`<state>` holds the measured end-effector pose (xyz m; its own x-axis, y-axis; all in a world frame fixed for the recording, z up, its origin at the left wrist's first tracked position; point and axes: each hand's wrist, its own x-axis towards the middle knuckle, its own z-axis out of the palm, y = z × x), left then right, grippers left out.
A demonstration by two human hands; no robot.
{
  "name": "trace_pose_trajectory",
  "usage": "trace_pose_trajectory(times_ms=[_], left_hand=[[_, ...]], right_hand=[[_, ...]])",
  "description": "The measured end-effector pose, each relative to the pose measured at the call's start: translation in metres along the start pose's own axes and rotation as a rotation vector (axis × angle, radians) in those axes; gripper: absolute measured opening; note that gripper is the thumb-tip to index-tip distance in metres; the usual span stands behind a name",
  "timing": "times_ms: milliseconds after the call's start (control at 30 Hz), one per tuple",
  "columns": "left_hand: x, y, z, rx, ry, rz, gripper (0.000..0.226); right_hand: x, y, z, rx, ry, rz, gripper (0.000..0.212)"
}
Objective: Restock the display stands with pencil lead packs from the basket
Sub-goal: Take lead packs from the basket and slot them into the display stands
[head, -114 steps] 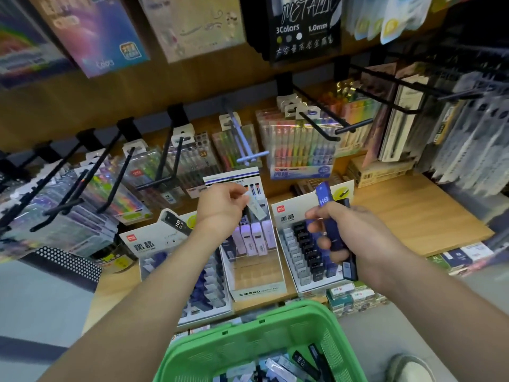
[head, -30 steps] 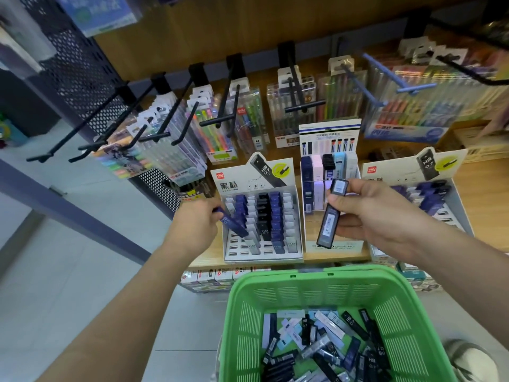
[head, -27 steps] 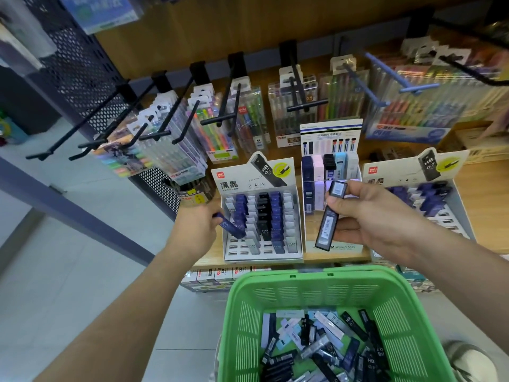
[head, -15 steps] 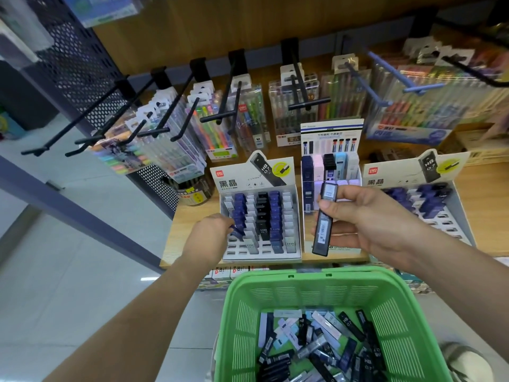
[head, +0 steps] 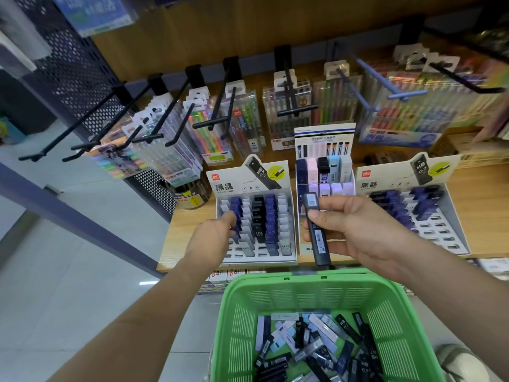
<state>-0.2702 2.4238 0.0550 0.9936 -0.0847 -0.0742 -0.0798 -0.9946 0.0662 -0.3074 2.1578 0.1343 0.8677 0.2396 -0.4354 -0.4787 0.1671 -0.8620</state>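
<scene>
The wooden shelf [head: 479,194] runs beyond the green basket [head: 303,279], whose near end is cut off by the picture's lower edge. Three display stands sit on the shelf just past the basket's far rim: the left stand [head: 228,186], the middle stand [head: 322,136] and the right stand [head: 385,183], whose front rows lie partly behind the right arm. Above the basket's far-left corner, the left grip [head: 209,238] has its curled fingers at the left stand's blue column, but they hide whether they hold a pack. Over the far rim, the right grip [head: 355,230] pinches a dark lead pack [head: 316,238] upright. Loose lead packs [head: 316,351] are heaped in the basket, their labels mostly blurred.
</scene>
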Motion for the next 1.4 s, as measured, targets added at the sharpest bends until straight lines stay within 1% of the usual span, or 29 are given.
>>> trace_pose_trajectory(times_ms=[100, 200, 233, 267, 300, 333, 367, 400, 433, 467, 533, 633, 700, 767, 833, 900, 967, 1033, 1100, 1133, 1200, 1267, 1333, 1400], left_hand=[[-0.001, -0.001, -0.001, -0.072, 0.016, -0.048, 0.003], [0.0, 0.002, -0.012, -0.004, 0.041, -0.081, 0.018], [0.0, 0.006, -0.019, 0.003, 0.078, -0.087, 0.022], [0.0, 0.013, -0.027, -0.041, 0.127, -0.09, 0.023], [-0.001, 0.021, -0.038, -0.164, 0.164, -0.095, 0.022], [-0.003, 0.032, -0.049, -0.378, 0.161, -0.101, 0.02], [-0.006, 0.044, -0.062, -0.66, 0.105, -0.098, 0.019], [-0.011, 0.055, -0.074, -0.947, 0.013, -0.064, 0.021], [-0.017, 0.064, -0.083, -1.132, -0.075, -0.008, 0.024], [-0.023, 0.07, -0.09, -1.217, -0.147, 0.051, 0.026], [-0.033, 0.078, -0.099, -1.278, -0.231, 0.12, 0.028], [-0.037, 0.077, -0.101, -1.287, -0.205, 0.079, 0.023], [-0.037, 0.074, -0.101, -1.312, -0.19, 0.043, 0.021], [-0.038, 0.072, -0.101, -1.382, -0.183, 0.025, 0.022], [-0.041, 0.074, -0.103, -1.438, -0.18, 0.032, 0.018], [-0.043, 0.077, -0.106, -1.394, -0.151, 0.049, 0.014], [-0.042, 0.074, -0.111, -1.28, -0.064, 0.045, 0.01], [-0.035, 0.059, -0.116, -1.105, 0.076, -0.002, 0.015], [-0.028, 0.04, -0.118, -0.872, 0.189, -0.049, 0.015], [-0.026, 0.032, -0.115, -0.747, 0.217, -0.054, 0.011], [-0.023, 0.027, -0.104, -0.512, 0.23, -0.022, 0.009], [-0.022, 0.028, -0.087, -0.338, 0.2, 0.05, 0.012], [-0.018, 0.032, -0.07, -0.248, 0.164, 0.101, 0.014], [-0.015, 0.035, -0.055, -0.215, 0.13, 0.108, 0.015]], right_hand=[[-0.001, 0.0, 0.0, -0.001, 0.004, 0.011, 0.02], [-0.002, 0.0, -0.001, 0.032, -0.014, 0.037, 0.033], [-0.003, -0.001, -0.001, 0.044, -0.019, 0.036, 0.033], [-0.004, -0.002, -0.001, 0.05, -0.021, 0.028, 0.032], [-0.005, -0.003, -0.001, 0.047, -0.024, 0.019, 0.03], [-0.005, -0.004, -0.001, 0.038, -0.029, 0.012, 0.027], [-0.006, -0.005, -0.001, 0.031, -0.035, 0.011, 0.024], [-0.006, -0.006, -0.001, 0.03, -0.04, 0.018, 0.022], [-0.006, -0.006, -0.001, 0.033, -0.047, 0.031, 0.02], [-0.007, -0.006, 0.0, 0.04, -0.06, 0.045, 0.019], [-0.008, -0.006, 0.003, 0.053, -0.101, 0.065, 0.018], [-0.01, -0.005, 0.004, 0.086, -0.17, 0.096, 0.018], [-0.011, -0.004, 0.004, 0.12, -0.222, 0.112, 0.024], [-0.01, -0.004, 0.004, 0.105, -0.237, 0.096, 0.032], [-0.009, -0.005, 0.004, 0.07, -0.227, 0.063, 0.028], [-0.009, -0.005, 0.007, 0.04, -0.204, 0.042, 0.023], [-0.007, -0.002, 0.009, -0.053, -0.136, 0.021, 0.019], [-0.005, 0.001, 0.008, -0.23, -0.014, -0.021, 0.011], [-0.001, 0.004, 0.005, -0.371, 0.082, -0.06, 0.013], [0.0, 0.005, 0.003, -0.406, 0.104, -0.07, 0.014], [0.001, 0.006, 0.0, -0.44, 0.119, -0.075, 0.016], [0.002, 0.007, -0.002, -0.466, 0.124, -0.074, 0.018], [0.004, 0.007, -0.004, -0.492, 0.127, -0.075, 0.019], [0.005, 0.008, -0.005, -0.509, 0.13, -0.079, 0.02]])
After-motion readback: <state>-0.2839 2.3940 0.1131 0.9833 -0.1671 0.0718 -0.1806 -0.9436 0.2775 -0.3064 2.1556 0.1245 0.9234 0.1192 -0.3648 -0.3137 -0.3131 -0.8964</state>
